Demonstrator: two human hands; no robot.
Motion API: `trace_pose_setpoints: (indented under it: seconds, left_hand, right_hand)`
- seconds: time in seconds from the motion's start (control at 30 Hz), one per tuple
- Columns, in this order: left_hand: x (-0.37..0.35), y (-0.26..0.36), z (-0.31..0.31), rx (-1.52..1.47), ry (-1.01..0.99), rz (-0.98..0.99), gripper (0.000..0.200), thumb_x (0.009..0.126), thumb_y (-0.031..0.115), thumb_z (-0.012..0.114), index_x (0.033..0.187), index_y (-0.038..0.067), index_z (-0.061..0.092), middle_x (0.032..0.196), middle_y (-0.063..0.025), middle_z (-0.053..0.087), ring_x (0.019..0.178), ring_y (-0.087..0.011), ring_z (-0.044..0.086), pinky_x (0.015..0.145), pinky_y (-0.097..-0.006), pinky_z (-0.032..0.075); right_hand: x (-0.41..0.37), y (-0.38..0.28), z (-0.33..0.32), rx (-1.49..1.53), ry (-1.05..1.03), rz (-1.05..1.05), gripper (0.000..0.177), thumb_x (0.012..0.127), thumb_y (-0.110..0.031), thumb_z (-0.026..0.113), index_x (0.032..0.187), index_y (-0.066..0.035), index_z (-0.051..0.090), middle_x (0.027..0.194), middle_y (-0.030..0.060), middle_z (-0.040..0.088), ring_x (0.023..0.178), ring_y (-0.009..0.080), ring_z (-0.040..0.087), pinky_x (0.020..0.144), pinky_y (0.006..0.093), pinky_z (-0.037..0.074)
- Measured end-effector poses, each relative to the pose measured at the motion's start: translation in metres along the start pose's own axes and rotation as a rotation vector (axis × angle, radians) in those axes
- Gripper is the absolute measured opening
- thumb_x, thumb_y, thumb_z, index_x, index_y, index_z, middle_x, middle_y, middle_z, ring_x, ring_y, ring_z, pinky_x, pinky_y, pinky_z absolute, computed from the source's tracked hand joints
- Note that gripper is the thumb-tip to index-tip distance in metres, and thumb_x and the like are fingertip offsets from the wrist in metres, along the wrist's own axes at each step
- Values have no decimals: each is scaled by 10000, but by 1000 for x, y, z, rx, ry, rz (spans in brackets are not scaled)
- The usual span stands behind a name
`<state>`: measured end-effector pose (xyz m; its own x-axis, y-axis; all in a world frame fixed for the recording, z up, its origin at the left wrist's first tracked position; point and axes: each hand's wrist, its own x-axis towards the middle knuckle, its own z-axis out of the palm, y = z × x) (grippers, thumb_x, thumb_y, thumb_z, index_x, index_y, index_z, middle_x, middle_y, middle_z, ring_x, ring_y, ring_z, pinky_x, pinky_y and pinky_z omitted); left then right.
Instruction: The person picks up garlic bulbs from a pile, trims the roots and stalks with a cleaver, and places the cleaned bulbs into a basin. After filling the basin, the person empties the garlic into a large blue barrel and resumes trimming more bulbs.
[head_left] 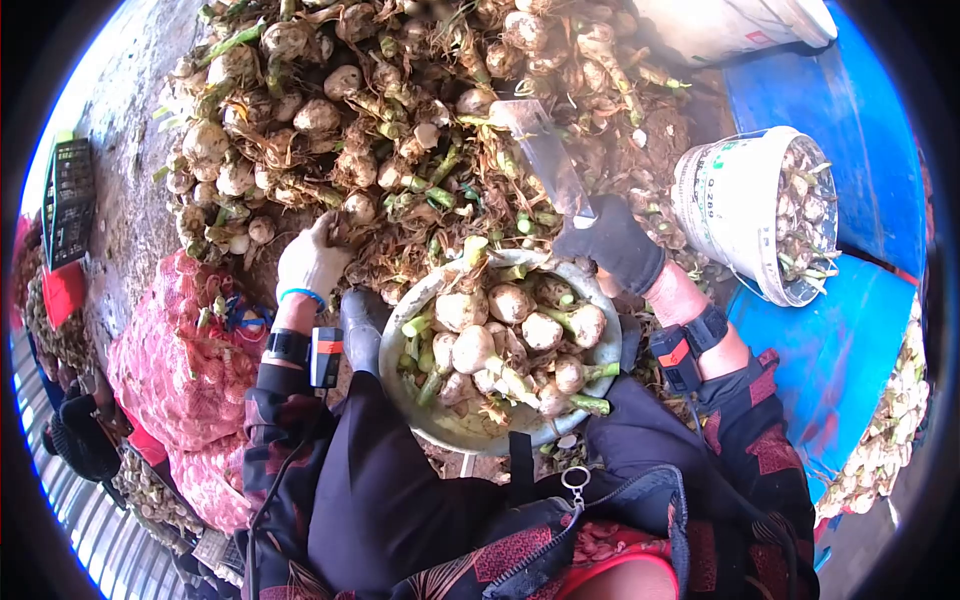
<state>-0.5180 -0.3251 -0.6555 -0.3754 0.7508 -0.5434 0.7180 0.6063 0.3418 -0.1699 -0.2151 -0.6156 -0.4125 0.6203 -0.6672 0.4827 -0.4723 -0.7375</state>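
My right hand (612, 245), in a dark glove, grips a cleaver (545, 150) whose wide blade points up and left over the pile. My left hand (314, 264), in a white glove, is at the near edge of the garlic pile (318, 118). Its fingers are curled beside a garlic bulb (359, 208); what they hold, if anything, is hidden. Between my knees stands a round metal basin (440, 436). Garlic bulbs (474, 350) with cut green stems lie in it, some whitish and some soiled.
At right a white bucket (725, 205) of garlic tilts beside blue barrels (800, 350). Another white container (735, 25) stands behind. Pink mesh sacks (175, 360) lie at left, with a dark crate (68, 200) beyond. Another person (82, 435) is at far left.
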Motion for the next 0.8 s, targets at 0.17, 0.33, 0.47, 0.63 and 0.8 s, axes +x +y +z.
trace_pose_setpoints:
  seconds: [0.17, 0.33, 0.47, 0.63, 0.8]
  left_hand:
    - [11, 22, 24, 371, 214, 51, 347, 751, 156, 528, 1069, 24, 490, 911, -221, 619, 831, -377, 610, 715, -450, 487]
    - [9, 19, 25, -140, 261, -16, 471, 729, 90, 622, 1165, 6, 467, 868, -183, 636, 759, -275, 637, 685, -354, 502]
    - [-16, 46, 9, -1336, -110, 133, 684, 678, -95, 656, 1297, 18, 387, 1143, -75, 544, 991, -170, 550, 834, -284, 480]
    - [-52, 96, -23, -1365, -373, 428, 753, 671, 74, 751, 1303, -3, 350, 1155, -100, 546, 1002, -195, 568, 838, -301, 492]
    - [-45, 43, 17, -428, 269, 1151, 199, 737, 96, 689, 930, 87, 641, 1047, -126, 612, 918, -221, 622, 796, -367, 511]
  right_hand:
    - [-8, -15, 9, 14, -8, 8, 177, 664, -100, 716, 669, 22, 588, 588, 58, 584, 448, 103, 516, 390, 245, 390]
    - [-13, -15, 12, -12, -53, -44, 204, 663, -144, 716, 678, 21, 596, 546, 72, 574, 437, 131, 521, 413, 273, 412]
    - [-22, -30, 22, -463, 22, -484, 237, 669, -216, 679, 721, -3, 588, 582, 184, 562, 499, 267, 581, 490, 369, 446]
    - [-28, -54, 37, -651, 103, -770, 169, 670, -188, 650, 695, -35, 581, 640, 156, 583, 587, 346, 587, 524, 393, 475]
    - [-29, -59, 37, -709, 118, -927, 153, 678, -163, 664, 746, -49, 588, 668, 153, 556, 604, 359, 557, 506, 397, 438]
